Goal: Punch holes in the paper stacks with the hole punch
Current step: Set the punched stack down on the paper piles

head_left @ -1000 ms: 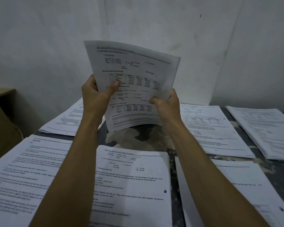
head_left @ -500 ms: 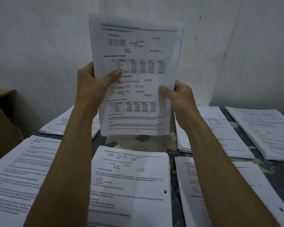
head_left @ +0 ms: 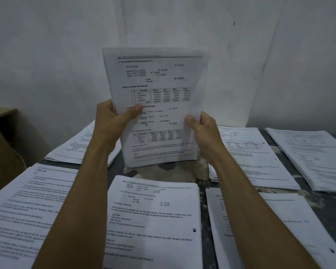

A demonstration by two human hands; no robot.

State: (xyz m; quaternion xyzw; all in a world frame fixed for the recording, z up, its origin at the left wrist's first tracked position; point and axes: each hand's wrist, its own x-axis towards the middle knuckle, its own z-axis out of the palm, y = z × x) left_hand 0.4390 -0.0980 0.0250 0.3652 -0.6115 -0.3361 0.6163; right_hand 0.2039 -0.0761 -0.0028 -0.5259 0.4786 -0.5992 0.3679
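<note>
On the dark table [head_left: 186, 171] lay many paper piles. One paper stack [head_left: 159, 113] stood on its bottom edge there, gripped at its sides by the left hand [head_left: 113, 121] and right hand [head_left: 204, 129]. Loose grips could let pages slip crooked.

Bare forearms [head_left: 81, 191] — no sleeves; ringless

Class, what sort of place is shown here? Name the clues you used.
Probably a plain office or copy workroom: printed paper stacks cover a worn dark table against a bare white wall, and both hands hold one upright stack.
</note>
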